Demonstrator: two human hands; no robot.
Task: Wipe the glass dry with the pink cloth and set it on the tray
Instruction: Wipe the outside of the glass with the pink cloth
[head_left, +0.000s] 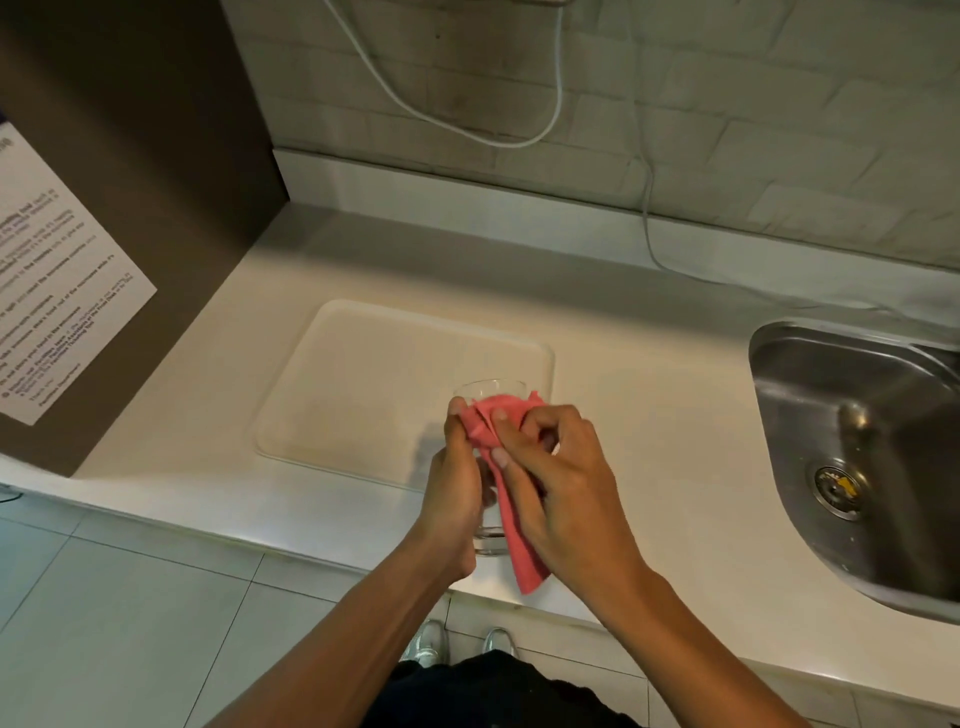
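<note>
**Glass held tilted over the bench edge, cloth stuffed in its mouth**

The clear glass (491, 525) is held in the air above the front edge of the bench (649, 415), its long axis tilted so the open rim points away from the person and slightly up, toward the tray, with the thick base nearest the body. The left hand (457, 488) wraps the glass's side, its grip closed around the smooth transparent wall. The right hand (556, 467) has its grip pinching the pink cloth (511, 519), a soft, crumpled fabric bunched into and over the rim, with a flat tail hanging down past the base. The tray (363, 379) is a pale, matte rectangle with rounded corners and a low raised lip, lying flat on the bench just beyond the hands. A brushed steel sink (857, 441) sits to the right.
</note>
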